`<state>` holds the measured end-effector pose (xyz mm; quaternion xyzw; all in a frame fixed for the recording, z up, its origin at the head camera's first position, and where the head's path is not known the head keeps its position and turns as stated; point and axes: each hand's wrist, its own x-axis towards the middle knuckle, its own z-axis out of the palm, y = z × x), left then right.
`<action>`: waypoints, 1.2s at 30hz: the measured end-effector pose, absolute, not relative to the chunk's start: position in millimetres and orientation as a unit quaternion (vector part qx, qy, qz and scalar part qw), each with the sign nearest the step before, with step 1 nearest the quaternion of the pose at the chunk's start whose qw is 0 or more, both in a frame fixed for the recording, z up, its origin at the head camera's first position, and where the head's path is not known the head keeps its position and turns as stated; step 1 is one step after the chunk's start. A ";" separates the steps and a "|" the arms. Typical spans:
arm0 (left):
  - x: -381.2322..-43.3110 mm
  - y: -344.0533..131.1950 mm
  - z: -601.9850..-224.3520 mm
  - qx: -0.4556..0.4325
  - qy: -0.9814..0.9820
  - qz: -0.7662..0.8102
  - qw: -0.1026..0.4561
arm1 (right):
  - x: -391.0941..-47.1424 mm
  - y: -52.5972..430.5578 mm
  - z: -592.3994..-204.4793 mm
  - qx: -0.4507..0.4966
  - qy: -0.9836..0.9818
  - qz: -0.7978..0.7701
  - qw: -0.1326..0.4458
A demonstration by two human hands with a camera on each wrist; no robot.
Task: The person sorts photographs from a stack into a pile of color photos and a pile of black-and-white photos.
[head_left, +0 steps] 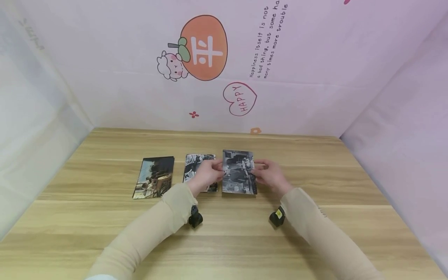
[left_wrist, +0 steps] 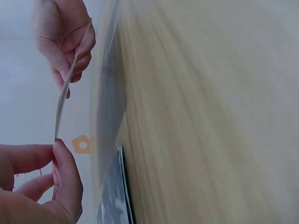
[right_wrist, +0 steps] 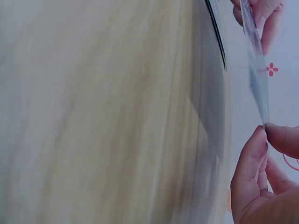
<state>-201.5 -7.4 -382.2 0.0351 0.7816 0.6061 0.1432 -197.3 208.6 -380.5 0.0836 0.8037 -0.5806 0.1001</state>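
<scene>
A black-and-white photo print [head_left: 239,175] is held up off the table between both hands. My left hand [head_left: 207,174] pinches its left edge between thumb and fingers, and my right hand [head_left: 272,175] pinches the right edge. In the left wrist view the print [left_wrist: 61,105] appears almost edge-on, as a thin sheet above the wood. Partly hidden behind my left hand lies a stack of black-and-white photos [head_left: 190,167]. Further left, a colour photo [head_left: 154,178] rests on the table, tilted slightly.
The wooden table [head_left: 231,241] meets a printed fabric wall [head_left: 301,101] at the back. Pale fabric also rises at the left [head_left: 38,116] and right sides. Small black wrist cameras sit under both wrists, close to the tabletop.
</scene>
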 end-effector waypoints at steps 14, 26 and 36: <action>-200.1 -40.2 -375.6 0.016 0.794 0.583 0.169 | -196.9 180.6 -376.6 0.072 0.796 -0.595 0.085; -201.3 -67.7 -372.1 0.038 0.791 0.590 0.158 | -198.8 156.0 -370.2 0.083 0.763 -0.633 0.102; -200.7 -92.9 -375.0 0.019 0.819 0.554 0.147 | -205.5 133.2 -373.6 0.073 0.752 -0.645 0.114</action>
